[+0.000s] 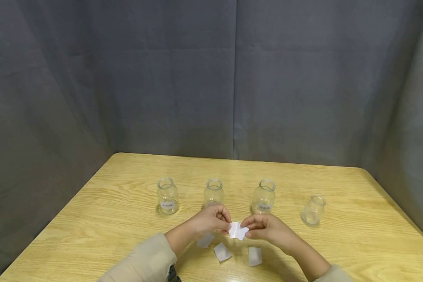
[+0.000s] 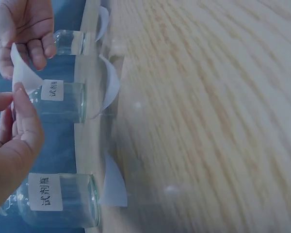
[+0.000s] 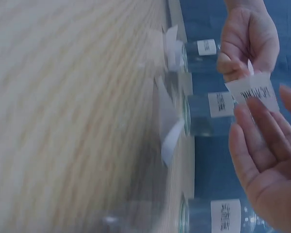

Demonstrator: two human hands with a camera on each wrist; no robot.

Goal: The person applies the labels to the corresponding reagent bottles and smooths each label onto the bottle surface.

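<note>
My left hand pinches a small white paper label between thumb and fingertips, above the table in front of the jars. The label carries printed dark characters on one side and is bent, with two white flaps showing. From the other side my right hand meets it: the fingertips touch its edge, fingers extended and thumb held apart. Behind the hands stand a left glass jar, a second jar partly hidden by my left hand, and a third jar. White labels show on them.
Three white paper pieces lie on the wooden table nearer me: a left piece partly behind my wrist, a middle piece and a right piece. A smaller glass jar stands at the right. Grey curtains enclose the table.
</note>
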